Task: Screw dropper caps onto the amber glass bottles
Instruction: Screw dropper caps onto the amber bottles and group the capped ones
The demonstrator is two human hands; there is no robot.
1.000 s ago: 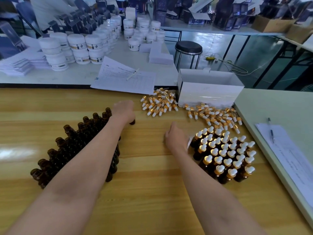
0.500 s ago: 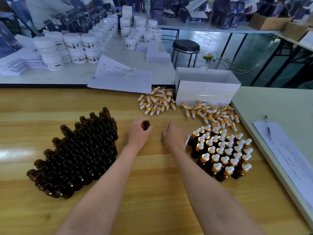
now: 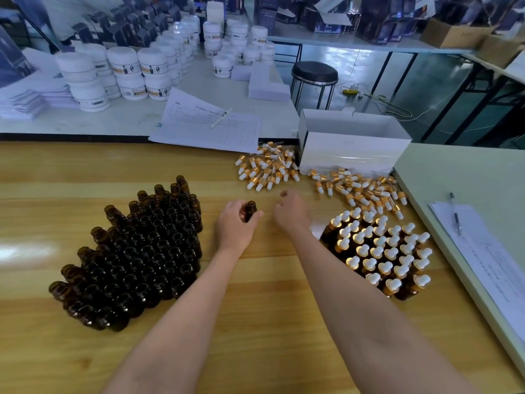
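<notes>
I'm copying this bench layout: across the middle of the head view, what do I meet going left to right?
Uncapped amber bottles → left hand holding one bottle → right hand → capped bottles → papers with a pen.

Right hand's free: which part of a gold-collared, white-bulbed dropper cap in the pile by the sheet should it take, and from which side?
Probably the gold collar, pinched from above: the dropper caps lie on their sides in a loose heap, upper sides clear, and the glass pipettes look thin.
</notes>
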